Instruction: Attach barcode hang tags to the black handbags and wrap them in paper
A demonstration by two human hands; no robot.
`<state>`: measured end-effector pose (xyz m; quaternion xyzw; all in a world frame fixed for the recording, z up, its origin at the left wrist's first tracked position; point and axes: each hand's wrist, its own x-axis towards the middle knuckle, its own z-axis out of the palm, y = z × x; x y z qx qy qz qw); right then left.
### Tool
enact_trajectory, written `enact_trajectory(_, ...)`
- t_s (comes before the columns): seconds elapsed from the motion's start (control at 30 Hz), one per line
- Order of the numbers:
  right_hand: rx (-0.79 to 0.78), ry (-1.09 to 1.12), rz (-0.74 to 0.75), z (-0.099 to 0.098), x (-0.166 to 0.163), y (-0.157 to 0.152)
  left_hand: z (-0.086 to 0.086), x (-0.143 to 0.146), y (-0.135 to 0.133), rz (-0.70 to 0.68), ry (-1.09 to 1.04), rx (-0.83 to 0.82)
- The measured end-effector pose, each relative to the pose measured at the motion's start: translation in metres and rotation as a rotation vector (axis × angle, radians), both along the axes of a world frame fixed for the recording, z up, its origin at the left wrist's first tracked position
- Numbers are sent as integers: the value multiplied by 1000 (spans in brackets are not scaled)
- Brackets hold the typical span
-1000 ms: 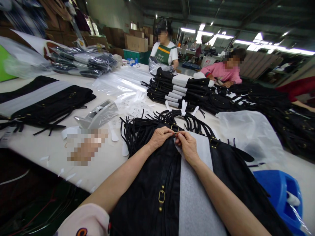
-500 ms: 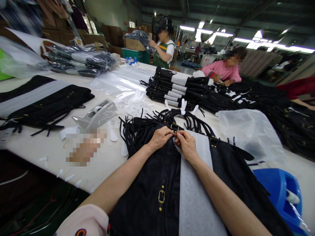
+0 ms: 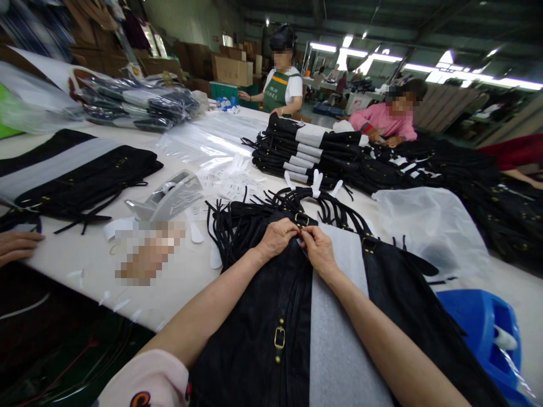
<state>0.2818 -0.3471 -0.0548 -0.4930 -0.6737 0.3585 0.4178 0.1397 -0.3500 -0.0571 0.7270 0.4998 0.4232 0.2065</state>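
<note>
A black leather-like bag (image 3: 254, 339) with brass buckles and studs lies before me, a grey-white paper strip (image 3: 339, 316) running down its middle. My left hand (image 3: 275, 240) is closed in a pinch at the bag's upper part, just below a brass buckle (image 3: 301, 219). Fingertip to fingertip with it, my right hand (image 3: 320, 251) pinches at the same spot, beside the strip's edge. What sits between the fingers is too small to make out; a reddish speck shows there. Black cord-like straps (image 3: 224, 226) fan out beyond, and a white tie (image 3: 316, 183) binds the looped handles.
Stacked black bags (image 3: 271, 150) lie ahead. A grey tape dispenser (image 3: 169, 195) and white tags (image 3: 233, 183) are left of centre. Right are clear plastic (image 3: 432, 220) and a blue container (image 3: 475, 322). Another person's hand (image 3: 17, 246) rests at the left edge; two co-workers stand across the table.
My hands stay at the same spot, with slight finger movement. Another person's hand has appeared at the left edge. The co-worker in the green apron no longer holds the dark plastic-wrapped bundle.
</note>
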Motion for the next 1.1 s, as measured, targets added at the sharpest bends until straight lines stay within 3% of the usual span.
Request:
enact_trajectory(0.27, 17, -70, 18, 0, 1, 1, -1, -3, -2, -48, 53, 81)
enact_trajectory(0.57, -129, 56, 45, 0, 2, 3, -6, -1, -1, -35, 125, 103)
enact_trajectory(1.1, -68, -73, 35, -6, -1, 7, -11, 3, 0, 20, 132, 47)
